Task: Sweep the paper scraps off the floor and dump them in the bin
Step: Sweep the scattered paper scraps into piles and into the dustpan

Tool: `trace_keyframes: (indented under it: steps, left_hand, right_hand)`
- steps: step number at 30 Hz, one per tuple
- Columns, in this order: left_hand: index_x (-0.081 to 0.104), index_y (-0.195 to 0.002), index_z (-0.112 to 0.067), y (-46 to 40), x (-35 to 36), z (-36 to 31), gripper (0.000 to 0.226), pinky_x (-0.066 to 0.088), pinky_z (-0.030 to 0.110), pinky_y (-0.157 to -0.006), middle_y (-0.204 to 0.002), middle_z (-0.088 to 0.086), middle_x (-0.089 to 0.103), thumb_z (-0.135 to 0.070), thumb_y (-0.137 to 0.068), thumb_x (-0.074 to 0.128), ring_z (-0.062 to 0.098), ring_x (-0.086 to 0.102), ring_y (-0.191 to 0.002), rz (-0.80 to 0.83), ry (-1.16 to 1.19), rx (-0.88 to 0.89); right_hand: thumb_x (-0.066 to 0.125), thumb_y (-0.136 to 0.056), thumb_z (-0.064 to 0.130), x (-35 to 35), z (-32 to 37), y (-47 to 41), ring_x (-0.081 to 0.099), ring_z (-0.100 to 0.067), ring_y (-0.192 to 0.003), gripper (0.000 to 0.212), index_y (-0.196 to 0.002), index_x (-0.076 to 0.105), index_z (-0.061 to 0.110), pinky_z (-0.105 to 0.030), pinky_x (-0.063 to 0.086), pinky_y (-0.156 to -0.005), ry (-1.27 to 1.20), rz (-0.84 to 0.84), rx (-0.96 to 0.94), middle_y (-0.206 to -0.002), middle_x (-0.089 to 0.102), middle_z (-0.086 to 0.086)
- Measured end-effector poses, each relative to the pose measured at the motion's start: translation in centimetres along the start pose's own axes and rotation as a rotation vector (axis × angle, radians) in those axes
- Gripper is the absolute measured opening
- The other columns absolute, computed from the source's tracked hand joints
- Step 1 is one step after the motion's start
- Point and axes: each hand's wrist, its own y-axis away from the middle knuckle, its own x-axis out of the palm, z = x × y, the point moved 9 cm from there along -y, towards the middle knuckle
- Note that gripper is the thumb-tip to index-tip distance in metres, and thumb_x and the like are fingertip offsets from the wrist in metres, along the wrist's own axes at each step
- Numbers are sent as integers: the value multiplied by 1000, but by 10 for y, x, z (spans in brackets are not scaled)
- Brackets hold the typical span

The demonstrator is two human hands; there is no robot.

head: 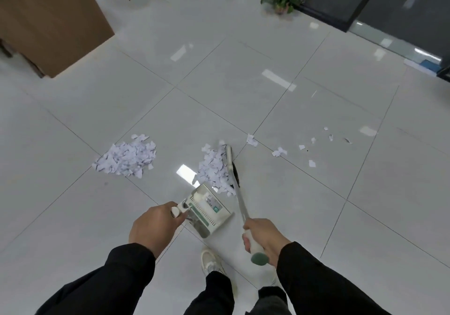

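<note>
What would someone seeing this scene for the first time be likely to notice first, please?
Probably the two heaps of paper scraps on the pale tiled floor: one pile lies left of centre, another lies against the broom head. Next come the hands at the bottom: the left hand holds the dustpan, the right hand grips the broom handle.

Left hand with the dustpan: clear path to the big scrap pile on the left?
Probably yes. The left hand holds the dustpan, and only bare floor lies between it and that pile.
</note>
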Motion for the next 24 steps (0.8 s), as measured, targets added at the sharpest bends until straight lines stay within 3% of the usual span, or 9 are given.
trace_keyframes:
  steps: [4, 11, 17, 21, 24]
  left_hand:
    - [67, -97, -31, -11, -17, 33, 26, 39, 27, -54, -71, -9, 63, -54, -99, 54, 10, 59, -66, -21, 4, -42]
    - [68, -113, -33, -22, -26, 54, 35, 47, 30, -63, -82, -9, 67, -59, -98, 52, 17, 63, -78, -23, 22, -63]
    - [67, -110, -25, -36, -31, 10, 38, 51, 31, -68, -80, -6, 65, -59, -97, 55, 17, 61, -77, -39, 19, -16]
    - [67, -103, -27, -51, -22, -66, 40, 55, 32, -71, -79, -6, 66, -63, -97, 53, 16, 62, -75, -17, -16, 83]
    - [66, -112, -29, -59, -18, -122, 41, 48, 29, -66, -86, -6, 68, -64, -97, 52, 16, 61, -79, -19, -30, 138]
  right_hand:
    - [51, -92, 5, 21, 16, 10, 41, -21, -46, 9, -96, 57, -1, -25, 38, -42, -15, -23, -35, -66, 50, -14]
    - [54, -90, 2, -18, 27, 45, 41, -18, -46, 10, -97, 61, -2, -21, 37, -41, -80, -86, -80, -71, 52, -16]
    - [54, -93, 3, -97, 50, 68, 45, -18, -48, 8, -96, 59, -3, -24, 42, -42, -88, -230, -157, -73, 54, -17]
    - [54, -92, 1, -185, 60, 77, 46, -18, -45, 17, -105, 59, -9, -23, 44, -40, -140, -346, -175, -71, 54, -17]
    - [54, -93, 2, -248, 71, 76, 47, -19, -44, 18, -107, 58, -9, -24, 45, -39, -164, -402, -182, -71, 54, -17]
